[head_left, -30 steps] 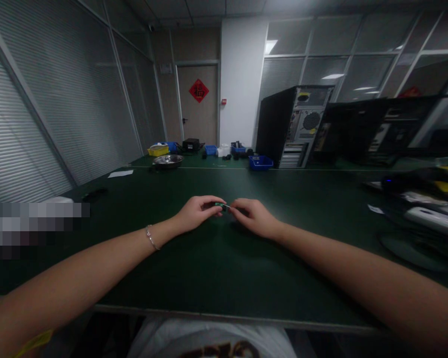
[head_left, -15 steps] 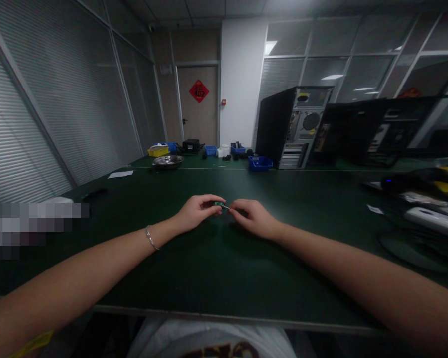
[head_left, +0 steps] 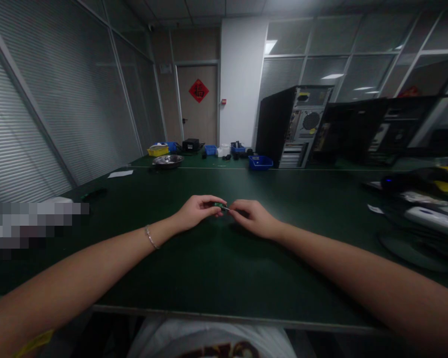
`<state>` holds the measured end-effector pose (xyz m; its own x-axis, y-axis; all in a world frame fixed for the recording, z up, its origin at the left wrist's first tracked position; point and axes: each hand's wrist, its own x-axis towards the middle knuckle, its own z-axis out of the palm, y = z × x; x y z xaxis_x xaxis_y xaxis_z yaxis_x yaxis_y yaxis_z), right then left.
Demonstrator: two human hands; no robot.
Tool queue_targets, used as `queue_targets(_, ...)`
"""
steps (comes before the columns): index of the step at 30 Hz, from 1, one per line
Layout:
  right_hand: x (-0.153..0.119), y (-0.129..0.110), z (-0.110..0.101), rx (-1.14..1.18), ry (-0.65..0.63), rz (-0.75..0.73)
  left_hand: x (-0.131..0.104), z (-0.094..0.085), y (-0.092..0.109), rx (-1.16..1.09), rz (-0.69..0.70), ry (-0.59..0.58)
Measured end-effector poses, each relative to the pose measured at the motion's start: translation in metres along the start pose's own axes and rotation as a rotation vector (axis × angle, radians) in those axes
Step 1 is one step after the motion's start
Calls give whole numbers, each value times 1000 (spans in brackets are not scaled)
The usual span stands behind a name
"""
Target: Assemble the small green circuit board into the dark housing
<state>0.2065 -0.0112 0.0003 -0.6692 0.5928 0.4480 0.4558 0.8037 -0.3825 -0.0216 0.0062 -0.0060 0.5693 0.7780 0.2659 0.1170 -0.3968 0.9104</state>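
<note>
Between the thumb and fingers of my left hand (head_left: 197, 212) is a small green circuit board (head_left: 219, 205), partly covered by those fingers. My right hand (head_left: 254, 218) pinches a thin, pale metallic piece (head_left: 226, 208) that reaches to the board's right edge. Whether this piece is fixed to the board or only touches it, I cannot tell; it is too small. Both hands are close together, low over the green table (head_left: 224, 268), with the fingertips nearly meeting.
A metal bowl (head_left: 167, 161), a yellow bin (head_left: 159, 150) and a blue bin (head_left: 260, 162) stand farther back. Black computer towers (head_left: 294, 127) rise at the right rear. Cables and a white device (head_left: 435, 221) lie on the right. White paper (head_left: 120, 174) lies at left.
The board between my left fingers has tilted slightly, showing a little more green. Both hands keep almost the same place and grip.
</note>
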Motion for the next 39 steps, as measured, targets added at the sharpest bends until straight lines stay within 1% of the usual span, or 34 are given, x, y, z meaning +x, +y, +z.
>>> queue_targets(6,0,0,0,21,-3,-15,-1,1,5,-91,-49,-15)
queue_targets(14,-1,-2,-1,30,-28,-13,-1,0,4,-158,-69,-61)
queue_targets(17,0,-2,-2,20,-19,3,0,0,2,-172,-66,-45)
queue_targets(23,-1,-4,-2,37,36,41,2,-2,-5,-100,-88,39)
queue_targets(26,-1,-4,-1,69,47,60,2,-3,-6,-74,-80,24)
queue_targets(29,-1,-3,1,88,44,27,2,-1,-4,-87,-75,17)
queue_targets(34,-1,-6,0,91,34,-26,1,0,-3,-162,-91,80)
queue_targets(36,-1,-8,-1,77,12,-33,1,0,-2,-190,-90,69)
queue_targets(39,-1,-9,-2,60,-6,-49,1,1,-1,-210,-77,10)
